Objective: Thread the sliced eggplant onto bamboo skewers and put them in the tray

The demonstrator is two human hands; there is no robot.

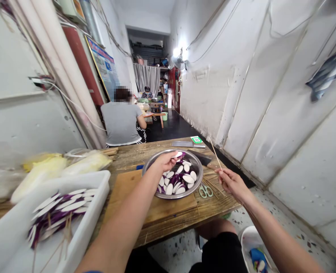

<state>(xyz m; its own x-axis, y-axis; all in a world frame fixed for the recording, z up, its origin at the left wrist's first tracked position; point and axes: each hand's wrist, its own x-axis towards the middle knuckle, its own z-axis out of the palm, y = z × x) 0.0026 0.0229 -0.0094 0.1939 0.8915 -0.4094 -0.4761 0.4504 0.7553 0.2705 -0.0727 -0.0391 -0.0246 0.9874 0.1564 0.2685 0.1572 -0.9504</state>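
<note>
Two hands: both over the wooden table (219, 208), apart, with the near right part of the bowl between them.
White tray: left of my left forearm; it holds slices with sticks in them (68, 204).
Cutting board (128, 193): flat on the table, partly under the bowl.
Scissors (206, 190): just right of the bowl, near the loose sticks (213, 184).
Right hand (232, 184): outside the bowl, to its right; thumb and fingertips pressed together on the lower end of a thin stick (216, 154).
Stick axis: slants up and away from me, leaning left; free tip points away, not at the held slice.
Metal bowl (177, 196): contains purple-edged white slices (169, 189).
Left hand (166, 161): over the bowl; thumb and fingers nearly closed, pinching one slice.
Held slice (178, 154): at the left fingertips, towards the far rim; left of the stick and well apart from it. Long axis appears to run roughly crosswise; exact tilt cannot be told.
Knives: dark blade (200, 156) right of the bowl; bright blade (182, 144) beyond it.
Person in grey (121, 123): seated beyond the table, back towards me.
</note>
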